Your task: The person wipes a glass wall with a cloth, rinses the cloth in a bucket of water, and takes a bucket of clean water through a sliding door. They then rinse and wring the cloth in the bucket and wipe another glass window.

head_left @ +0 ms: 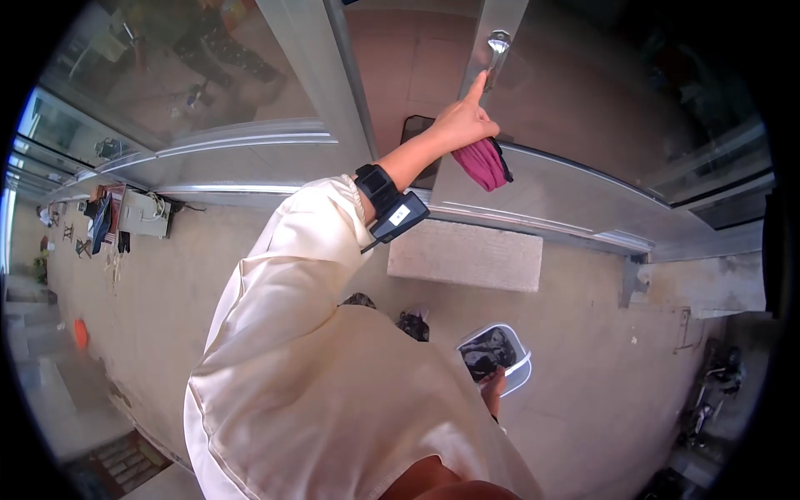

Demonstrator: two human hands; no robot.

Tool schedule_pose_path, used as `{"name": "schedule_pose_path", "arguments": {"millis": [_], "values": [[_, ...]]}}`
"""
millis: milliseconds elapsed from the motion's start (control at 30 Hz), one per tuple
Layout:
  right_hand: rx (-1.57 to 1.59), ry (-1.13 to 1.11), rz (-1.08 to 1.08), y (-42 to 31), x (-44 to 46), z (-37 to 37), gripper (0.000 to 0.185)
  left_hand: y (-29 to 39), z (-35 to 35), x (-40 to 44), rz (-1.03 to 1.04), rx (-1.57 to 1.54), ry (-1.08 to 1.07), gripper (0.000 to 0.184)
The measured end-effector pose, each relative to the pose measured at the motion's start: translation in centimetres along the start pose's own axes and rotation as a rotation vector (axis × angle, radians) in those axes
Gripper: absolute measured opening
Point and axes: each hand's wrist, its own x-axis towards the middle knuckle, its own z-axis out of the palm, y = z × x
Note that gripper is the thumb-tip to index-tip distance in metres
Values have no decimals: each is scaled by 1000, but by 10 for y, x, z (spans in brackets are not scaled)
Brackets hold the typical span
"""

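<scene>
My left hand (465, 123) reaches up to the glass door, its index finger stretched out at the metal door handle (497, 52). The other fingers are curled around a folded magenta cloth (483, 163) with a dark edge, which hangs below the hand. Lower down, my right hand (493, 384) is at a pale bucket (520, 343), closed on its handle (515, 367); most of that arm is hidden behind my body. Dark contents (487, 353) show inside the bucket, and I cannot tell what they are.
A pale stone step (465, 255) lies below the door's sill. Between the door panels is a gap with a reddish floor (392, 75) beyond. A box-like stand (143, 213) is at the left, an orange object (81, 333) farther down, and a dark bicycle-like object (717, 375) at the right.
</scene>
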Motion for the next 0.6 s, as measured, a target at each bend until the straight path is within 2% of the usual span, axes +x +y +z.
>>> {"name": "schedule_pose_path", "arguments": {"millis": [167, 233, 300, 433, 467, 600], "values": [[-87, -115, 25, -54, 5, 56, 29, 5, 21, 2, -16, 30, -41, 93], [-94, -168, 69, -70, 3, 80, 28, -2, 25, -22, -32, -35, -34, 87], [-119, -220, 73, -87, -13, 118, 26, -34, 20, -63, -86, -155, -139, 81], [-171, -379, 30, -110, -24, 190, 21, -117, -23, -174, -352, -35, -132, 71], [-193, -410, 48, -119, -33, 208, 21, -136, -39, -204, -493, -9, -102, 71], [-233, -523, 67, -140, -51, 288, 20, -218, -112, -328, -803, 163, 144, 68]]}}
